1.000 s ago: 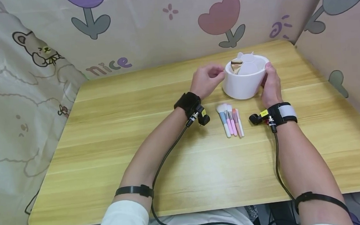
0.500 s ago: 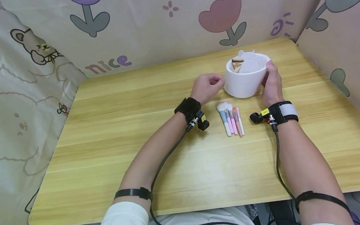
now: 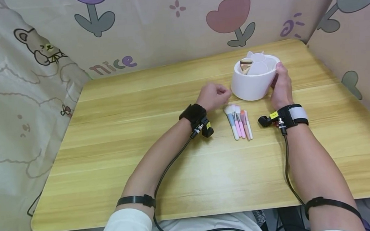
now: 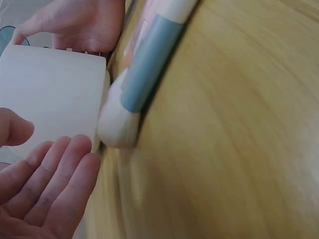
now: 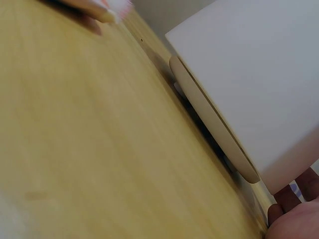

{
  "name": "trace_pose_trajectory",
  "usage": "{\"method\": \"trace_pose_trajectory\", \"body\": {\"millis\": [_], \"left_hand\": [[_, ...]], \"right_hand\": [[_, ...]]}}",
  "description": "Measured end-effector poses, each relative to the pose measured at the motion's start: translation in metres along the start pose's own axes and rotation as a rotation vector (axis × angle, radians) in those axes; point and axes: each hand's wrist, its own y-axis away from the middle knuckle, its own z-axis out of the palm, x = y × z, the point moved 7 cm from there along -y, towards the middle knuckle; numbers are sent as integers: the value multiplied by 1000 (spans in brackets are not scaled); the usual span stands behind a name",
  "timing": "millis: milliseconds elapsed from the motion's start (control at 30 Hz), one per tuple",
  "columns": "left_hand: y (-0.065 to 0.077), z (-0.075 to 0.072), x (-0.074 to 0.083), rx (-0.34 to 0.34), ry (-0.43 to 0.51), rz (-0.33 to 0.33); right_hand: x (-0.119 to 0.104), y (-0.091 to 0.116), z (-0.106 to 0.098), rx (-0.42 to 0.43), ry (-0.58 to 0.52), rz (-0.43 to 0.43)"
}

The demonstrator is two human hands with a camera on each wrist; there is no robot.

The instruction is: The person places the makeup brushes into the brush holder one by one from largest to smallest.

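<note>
A white round desk organizer (image 3: 255,85) with inner compartments stands at the back right of the table. My right hand (image 3: 281,89) grips its right side, thumb at the rim and fingers going behind the wall. My left hand (image 3: 213,95) is just left of the organizer and holds nothing; in the left wrist view its fingers (image 4: 75,184) are relaxed, with the thumb apart. Makeup brushes (image 3: 238,122) with blue, pink and white handles lie side by side in front of the organizer. The right wrist view shows the organizer's cream base (image 5: 214,119) low over the tabletop.
A small brown-and-cream striped item (image 3: 246,66) sits inside the organizer at its left. The wooden table (image 3: 125,134) meets a printed cloth backdrop (image 3: 153,28) behind and at both sides. Black cables (image 3: 172,166) run from the wrist cameras along both arms.
My left hand has drawn down and slightly toward me, away from the organizer's rim. The right hand keeps its grip, and the brushes lie as before.
</note>
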Motion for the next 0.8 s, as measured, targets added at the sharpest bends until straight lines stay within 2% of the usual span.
{"method": "trace_pose_trajectory", "body": {"millis": [233,467,633,800], "left_hand": [[3,2,-9,-30,-79,-25],[7,-2,-13,-45,-69,-53],[10,-6,-15,-66,-141,-51],[14,-1,-21,-140,-187,-59]], "right_hand": [[-1,1,1,-8,6,-6],[-1,2,3,-12,-4,-8],[-1,1,2,-10,-21,-8],[0,1,0,1,-28,-13]]}}
